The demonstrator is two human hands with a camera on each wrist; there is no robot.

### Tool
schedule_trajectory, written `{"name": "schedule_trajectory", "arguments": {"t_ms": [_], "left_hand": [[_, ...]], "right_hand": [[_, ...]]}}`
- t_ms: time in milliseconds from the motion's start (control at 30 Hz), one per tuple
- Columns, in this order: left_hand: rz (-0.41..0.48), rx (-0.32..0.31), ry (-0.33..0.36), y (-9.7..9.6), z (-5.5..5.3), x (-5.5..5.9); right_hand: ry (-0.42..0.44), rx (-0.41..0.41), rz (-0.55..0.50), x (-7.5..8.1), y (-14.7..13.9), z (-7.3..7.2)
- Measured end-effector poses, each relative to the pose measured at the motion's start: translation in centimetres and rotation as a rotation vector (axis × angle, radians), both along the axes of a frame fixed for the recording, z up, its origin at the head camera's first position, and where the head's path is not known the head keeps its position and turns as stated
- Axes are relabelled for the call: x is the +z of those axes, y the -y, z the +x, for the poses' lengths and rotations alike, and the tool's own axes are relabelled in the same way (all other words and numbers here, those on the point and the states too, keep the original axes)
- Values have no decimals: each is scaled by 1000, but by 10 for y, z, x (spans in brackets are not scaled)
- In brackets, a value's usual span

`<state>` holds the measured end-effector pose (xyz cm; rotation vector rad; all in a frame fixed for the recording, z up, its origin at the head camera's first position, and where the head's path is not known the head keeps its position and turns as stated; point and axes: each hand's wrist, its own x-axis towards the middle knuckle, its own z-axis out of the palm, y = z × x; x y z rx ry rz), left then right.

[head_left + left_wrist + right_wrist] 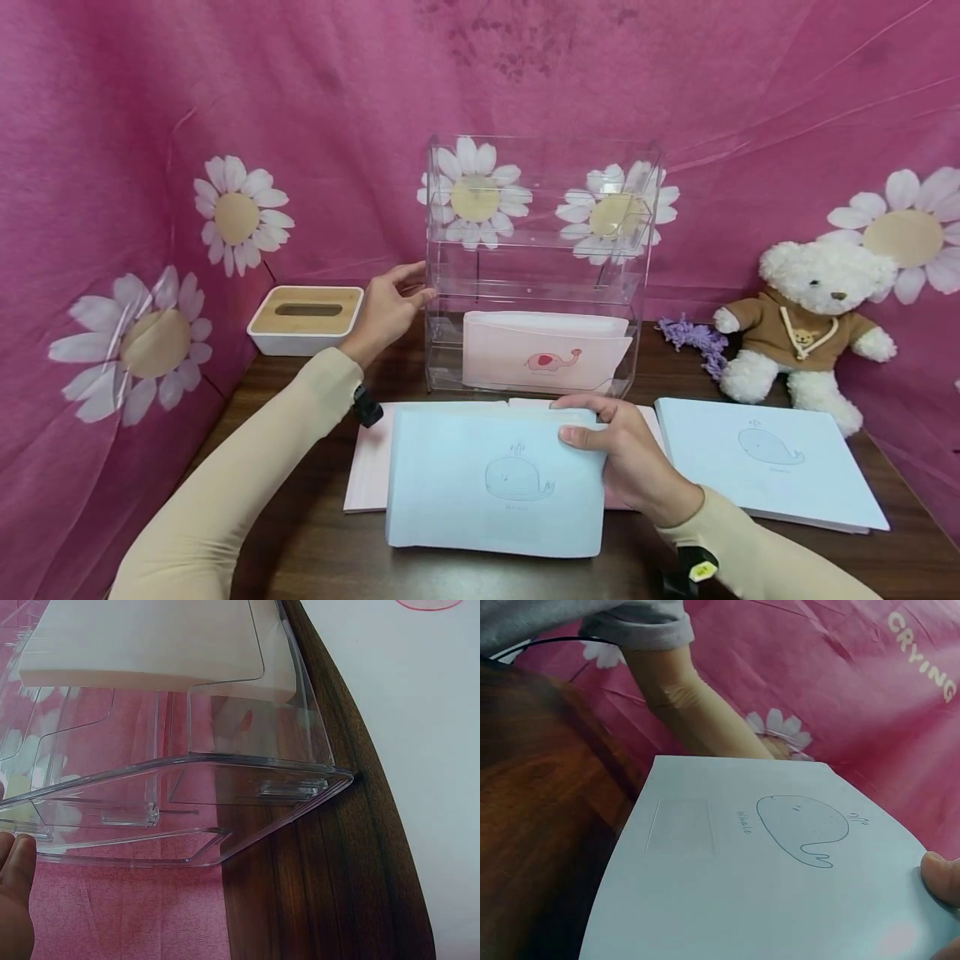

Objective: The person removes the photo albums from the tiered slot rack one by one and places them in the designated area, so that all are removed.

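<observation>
My right hand point(637, 454) pinches the upper right edge of a light blue booklet point(450, 492) with a whale drawn on its cover, thumb in front. The booklet is held tilted up in front of a clear tiered rack point(532, 296); the right wrist view shows the word "Whale" beside the drawing. At the rack's left side, my left hand point(390, 308) touches the clear panel with its fingertips. A pink booklet point(498, 350) with a red elephant stands in the rack's lowest tier. Pink booklets point(367, 467) lie on the table, partly hidden behind the whale booklet.
More light blue whale booklets point(705, 450) lie stacked at the right. Behind them sit a white teddy bear point(810, 317) in a brown hoodie and a purple bundle point(693, 337). A wood-topped tissue box point(273, 342) stands left of the rack, and a pink flowered cloth point(337, 100) hangs behind.
</observation>
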<state>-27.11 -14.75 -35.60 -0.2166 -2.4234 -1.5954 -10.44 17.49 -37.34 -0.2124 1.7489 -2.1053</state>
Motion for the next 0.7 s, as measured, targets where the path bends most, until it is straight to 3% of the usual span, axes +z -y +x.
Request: {"name": "schedule_trajectory", "arguments": {"t_ms": [167,333,700], "left_hand": [[11,-7,0,1,0,1],[-2,-7,-7,1,-1,0],[7,-7,-3,1,0,0]], "right_hand": [[22,41,-18,-11,0,6],[12,29,4,-19,1,11],[103,28,15,-32,3,19]]}}
